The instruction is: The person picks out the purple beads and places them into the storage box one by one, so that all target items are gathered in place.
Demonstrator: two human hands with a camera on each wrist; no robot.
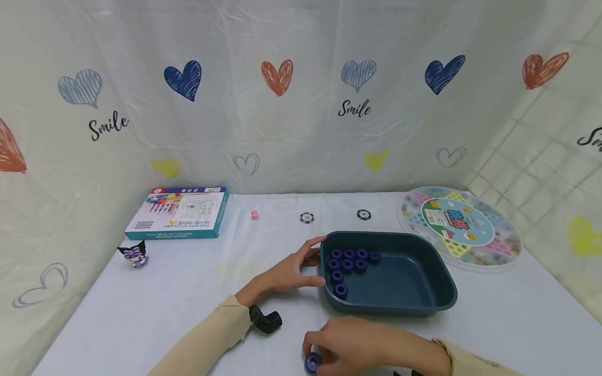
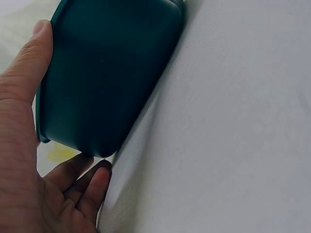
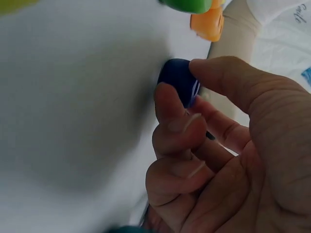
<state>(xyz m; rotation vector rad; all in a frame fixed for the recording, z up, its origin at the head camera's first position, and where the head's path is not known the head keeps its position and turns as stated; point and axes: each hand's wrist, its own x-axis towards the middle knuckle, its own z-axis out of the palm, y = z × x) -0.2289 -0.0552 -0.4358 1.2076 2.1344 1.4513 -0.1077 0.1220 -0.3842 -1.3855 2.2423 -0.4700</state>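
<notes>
My left hand (image 1: pixel 292 269) rests against the left end of a dark teal plastic tub (image 1: pixel 409 309), fingers spread, with the thumb at its wall in the left wrist view. Between thumb and fingertips, my right hand (image 1: pixel 355 342) pinches a purple ring-shaped bead (image 1: pixel 313 362) near the front of the table. The right wrist view shows that bead (image 3: pixel 176 80) side-on, glossy and dark blue-purple, close to the white cloth. Several matching purple beads (image 1: pixel 347 266) lie grouped in the left part of the tub.
Behind the tub's right side lies a round, colourful game board (image 1: pixel 458 222). A boxed bead set (image 1: pixel 176 214) and a small black-and-purple figurine (image 1: pixel 135 255) are at left. Two chips (image 1: pixel 307 218) and a tiny pink figure (image 1: pixel 254 214) line the back. Orange (image 3: pixel 208 25) and green pieces (image 3: pixel 187 5) appear in the right wrist view.
</notes>
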